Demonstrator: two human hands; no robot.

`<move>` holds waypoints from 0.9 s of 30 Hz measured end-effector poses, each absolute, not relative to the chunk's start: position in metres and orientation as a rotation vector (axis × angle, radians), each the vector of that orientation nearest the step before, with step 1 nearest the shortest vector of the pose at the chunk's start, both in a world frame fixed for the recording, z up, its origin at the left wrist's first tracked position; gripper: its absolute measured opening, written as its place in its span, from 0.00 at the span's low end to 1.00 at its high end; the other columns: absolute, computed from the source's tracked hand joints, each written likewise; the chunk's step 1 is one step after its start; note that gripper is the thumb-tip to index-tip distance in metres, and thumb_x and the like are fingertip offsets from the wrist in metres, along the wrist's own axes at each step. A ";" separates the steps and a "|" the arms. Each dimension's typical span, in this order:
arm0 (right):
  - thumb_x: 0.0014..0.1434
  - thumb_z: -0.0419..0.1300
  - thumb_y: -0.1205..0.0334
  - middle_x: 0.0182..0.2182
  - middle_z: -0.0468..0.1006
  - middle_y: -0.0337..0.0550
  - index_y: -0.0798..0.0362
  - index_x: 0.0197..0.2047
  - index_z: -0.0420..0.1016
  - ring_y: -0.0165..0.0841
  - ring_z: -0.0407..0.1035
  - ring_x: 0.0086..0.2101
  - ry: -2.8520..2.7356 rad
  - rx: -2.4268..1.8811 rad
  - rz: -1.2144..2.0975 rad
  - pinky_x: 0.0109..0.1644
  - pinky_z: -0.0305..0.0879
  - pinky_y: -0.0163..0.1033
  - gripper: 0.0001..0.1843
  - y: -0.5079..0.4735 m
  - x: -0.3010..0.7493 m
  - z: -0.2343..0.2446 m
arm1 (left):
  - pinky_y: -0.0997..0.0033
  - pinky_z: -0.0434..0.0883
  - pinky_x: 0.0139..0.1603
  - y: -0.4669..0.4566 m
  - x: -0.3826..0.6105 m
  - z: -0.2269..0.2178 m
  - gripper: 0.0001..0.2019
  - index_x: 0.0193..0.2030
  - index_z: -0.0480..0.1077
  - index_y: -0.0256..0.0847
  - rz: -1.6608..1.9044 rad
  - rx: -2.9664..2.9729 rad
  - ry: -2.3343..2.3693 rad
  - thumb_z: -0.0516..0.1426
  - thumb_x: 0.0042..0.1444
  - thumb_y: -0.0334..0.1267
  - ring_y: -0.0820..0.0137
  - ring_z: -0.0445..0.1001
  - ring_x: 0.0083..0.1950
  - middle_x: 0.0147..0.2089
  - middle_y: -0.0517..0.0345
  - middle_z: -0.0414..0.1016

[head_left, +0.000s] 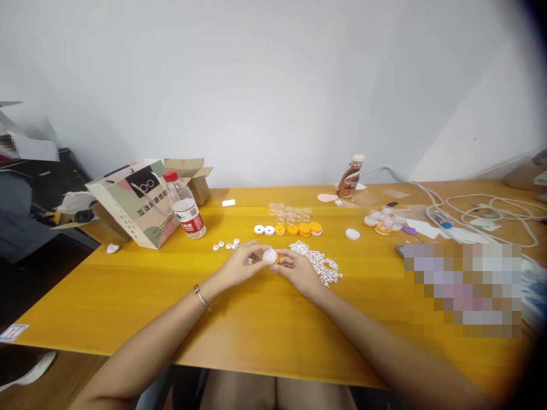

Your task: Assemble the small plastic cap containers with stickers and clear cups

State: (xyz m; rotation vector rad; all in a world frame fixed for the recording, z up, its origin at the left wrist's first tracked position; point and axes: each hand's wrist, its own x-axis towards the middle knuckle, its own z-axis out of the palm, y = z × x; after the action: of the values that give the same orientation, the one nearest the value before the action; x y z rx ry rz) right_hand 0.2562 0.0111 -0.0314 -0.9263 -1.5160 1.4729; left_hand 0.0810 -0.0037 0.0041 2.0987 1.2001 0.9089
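Note:
Between both hands, just over the table, is a small round piece (270, 256) with a white face and an orange rim. My left hand (243, 259) pinches it from the left. The fingers of my right hand (299, 270) grip its right side. A pile of white perforated flat parts (320, 262) lies beside and beyond my right hand. Several small white knobs (229, 246) are scattered beyond my left hand. Farther back runs a row of white rings (269, 230) and orange rings (293, 229), some stacked. Clear round cups (289, 215) stand behind that row.
On the left are a water bottle (187, 210), a paper bag (137, 205) and a cardboard box (194, 179). To the right, a white disc (352, 234), a cluster of clear-and-orange pieces (383, 221), a coffee bottle (350, 177) and looped white cables (487, 199) lie on the table (128, 307).

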 end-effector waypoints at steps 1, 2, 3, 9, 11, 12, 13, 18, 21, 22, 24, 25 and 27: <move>0.41 0.64 0.62 0.27 0.77 0.39 0.54 0.40 0.69 0.32 0.72 0.32 -1.497 -0.936 1.477 0.44 0.64 0.42 0.20 0.012 0.257 -0.032 | 0.75 0.67 0.35 -0.004 0.079 0.007 0.15 0.43 0.69 0.39 0.946 2.082 1.219 0.56 0.50 0.42 0.74 0.69 0.34 0.36 0.55 0.69; 0.40 0.64 0.62 0.28 0.77 0.39 0.54 0.40 0.69 0.32 0.72 0.32 -1.476 -0.947 1.478 0.44 0.64 0.42 0.20 0.012 0.257 -0.032 | 0.75 0.67 0.34 -0.003 0.078 0.009 0.15 0.43 0.69 0.38 0.993 2.058 1.240 0.56 0.50 0.42 0.74 0.69 0.33 0.36 0.55 0.69; 0.40 0.64 0.62 0.28 0.77 0.39 0.54 0.40 0.68 0.32 0.71 0.33 -1.458 -0.954 1.481 0.45 0.64 0.41 0.20 0.012 0.257 -0.032 | 0.75 0.67 0.34 -0.003 0.075 0.011 0.15 0.42 0.69 0.38 1.041 2.031 1.263 0.56 0.49 0.42 0.74 0.69 0.33 0.35 0.55 0.70; 0.40 0.64 0.62 0.29 0.76 0.39 0.53 0.41 0.68 0.31 0.71 0.33 -1.458 -0.889 1.530 0.46 0.63 0.41 0.21 0.015 0.256 -0.035 | 0.74 0.67 0.36 -0.001 0.069 0.013 0.14 0.39 0.68 0.36 1.092 1.967 1.273 0.56 0.49 0.43 0.73 0.69 0.34 0.33 0.56 0.71; 0.41 0.64 0.62 0.29 0.76 0.39 0.53 0.41 0.67 0.30 0.71 0.33 -1.462 -0.871 1.523 0.46 0.63 0.41 0.21 0.015 0.256 -0.036 | 0.74 0.67 0.35 -0.002 0.072 0.011 0.14 0.39 0.68 0.36 1.045 2.017 1.246 0.56 0.48 0.44 0.73 0.68 0.33 0.33 0.55 0.70; 0.41 0.64 0.62 0.29 0.76 0.39 0.53 0.41 0.67 0.30 0.71 0.33 -1.465 -0.865 1.517 0.46 0.63 0.42 0.21 0.015 0.256 -0.036 | 0.74 0.66 0.34 -0.003 0.074 0.010 0.14 0.38 0.69 0.37 1.034 2.049 1.246 0.57 0.48 0.44 0.73 0.68 0.33 0.33 0.55 0.70; 0.41 0.64 0.61 0.28 0.76 0.38 0.52 0.41 0.67 0.31 0.71 0.32 -1.470 -0.860 1.511 0.45 0.64 0.42 0.21 0.015 0.256 -0.035 | 0.74 0.66 0.34 -0.004 0.076 0.009 0.14 0.37 0.69 0.37 1.032 2.078 1.255 0.57 0.48 0.44 0.73 0.68 0.33 0.33 0.56 0.70; 0.41 0.64 0.60 0.27 0.75 0.38 0.52 0.40 0.65 0.30 0.71 0.31 -1.485 -0.855 1.482 0.44 0.65 0.42 0.20 0.010 0.255 -0.031 | 0.74 0.64 0.34 -0.012 0.085 0.008 0.13 0.36 0.69 0.38 1.025 2.197 1.322 0.57 0.47 0.45 0.73 0.67 0.32 0.31 0.57 0.70; 0.42 0.63 0.61 0.27 0.75 0.37 0.53 0.40 0.65 0.30 0.71 0.31 -1.484 -0.835 1.490 0.43 0.65 0.41 0.20 0.008 0.254 -0.031 | 0.74 0.64 0.34 -0.013 0.087 0.006 0.14 0.36 0.69 0.39 1.004 2.237 1.343 0.57 0.48 0.46 0.73 0.67 0.32 0.31 0.58 0.70; 0.42 0.63 0.61 0.27 0.75 0.37 0.53 0.40 0.64 0.30 0.71 0.31 -1.479 -0.827 1.494 0.43 0.65 0.41 0.20 0.007 0.254 -0.032 | 0.74 0.63 0.34 -0.013 0.087 0.006 0.14 0.36 0.69 0.38 0.998 2.250 1.349 0.57 0.48 0.47 0.72 0.67 0.33 0.32 0.58 0.70; 0.42 0.63 0.62 0.27 0.74 0.37 0.52 0.39 0.64 0.30 0.71 0.31 -1.468 -0.815 1.491 0.44 0.65 0.40 0.20 0.007 0.253 -0.034 | 0.74 0.63 0.34 -0.014 0.087 0.004 0.14 0.35 0.69 0.38 0.990 2.266 1.357 0.57 0.47 0.48 0.72 0.66 0.33 0.32 0.57 0.70; 0.42 0.63 0.62 0.27 0.74 0.37 0.52 0.39 0.64 0.30 0.71 0.32 -1.463 -0.810 1.484 0.44 0.65 0.40 0.20 0.007 0.253 -0.035 | 0.74 0.63 0.34 -0.014 0.087 0.004 0.14 0.34 0.69 0.38 0.995 2.266 1.364 0.56 0.48 0.48 0.72 0.66 0.32 0.31 0.57 0.70; 0.42 0.63 0.62 0.28 0.74 0.37 0.51 0.40 0.64 0.30 0.71 0.32 -1.464 -0.803 1.463 0.44 0.65 0.41 0.20 0.006 0.252 -0.037 | 0.74 0.63 0.33 -0.015 0.088 0.004 0.14 0.33 0.69 0.38 1.007 2.257 1.378 0.56 0.48 0.48 0.73 0.66 0.31 0.30 0.58 0.69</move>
State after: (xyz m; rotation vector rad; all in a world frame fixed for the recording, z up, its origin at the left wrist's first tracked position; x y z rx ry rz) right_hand 0.2518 0.0062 -0.0367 -0.8027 -1.4643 1.4626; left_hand 0.0881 -0.0145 0.0036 2.2573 1.3778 1.0074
